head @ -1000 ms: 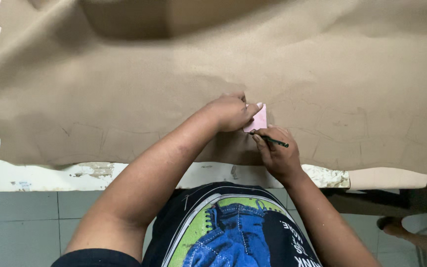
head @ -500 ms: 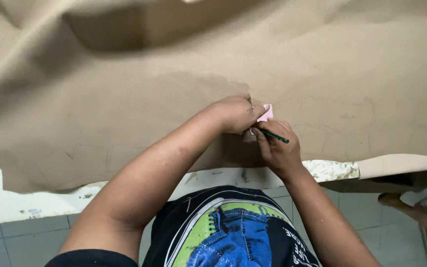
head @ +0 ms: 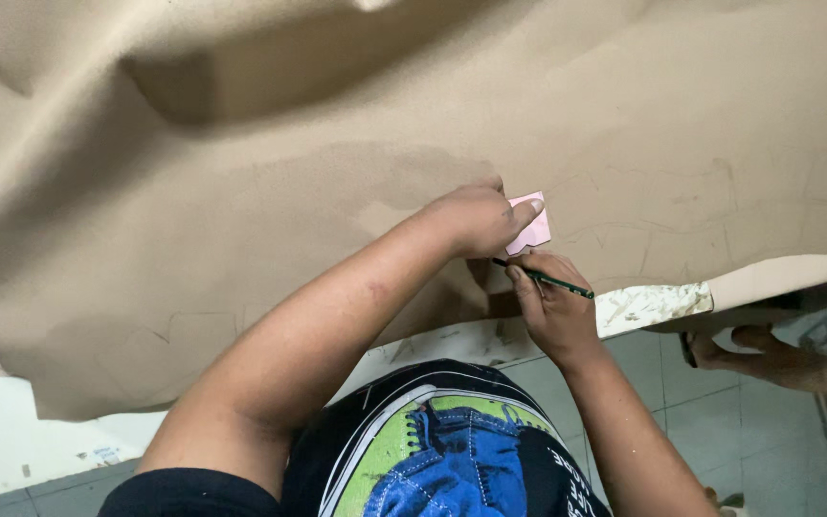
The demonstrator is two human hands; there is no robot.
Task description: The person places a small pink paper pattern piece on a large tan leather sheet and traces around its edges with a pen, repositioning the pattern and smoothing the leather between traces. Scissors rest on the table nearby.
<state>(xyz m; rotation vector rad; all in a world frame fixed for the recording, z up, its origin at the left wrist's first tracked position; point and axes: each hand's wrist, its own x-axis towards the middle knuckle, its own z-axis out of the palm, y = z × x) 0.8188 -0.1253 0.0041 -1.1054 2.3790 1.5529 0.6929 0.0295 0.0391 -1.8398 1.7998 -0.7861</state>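
Head cam, looking down on a worktable [head: 643,304] w/ chipped pale edge. Big sheet of tan cloth [head: 337,191] spread over it, rumpled at the top, front edge hanging off the near side.

Left hand [head: 476,220]: palm down on the cloth, fingers pressed together and flat over a small pink card [head: 531,228]. Card lies on the cloth near the front edge, about half of it covered by the fingertips. Looks like the press is there to keep the card from sliding — judgement, not seen.

Right hand [head: 549,304]: just below the left, nearly touching. Thumb + fingers pinch a dark green pencil [head: 546,279], tip end toward the card's lower edge, shaft angled out to the right. Grip is low on the shaft, prob. for control along the card edge. Can't tell if tip touches cloth.

Faint drawn outlines show on the cloth, right of the card.

Far right, under the table edge: someone else's foot in a sandal [head: 768,359] on the tiled floor [head: 758,431]. Wearer's printed dark shirt [head: 433,450] at bottom.
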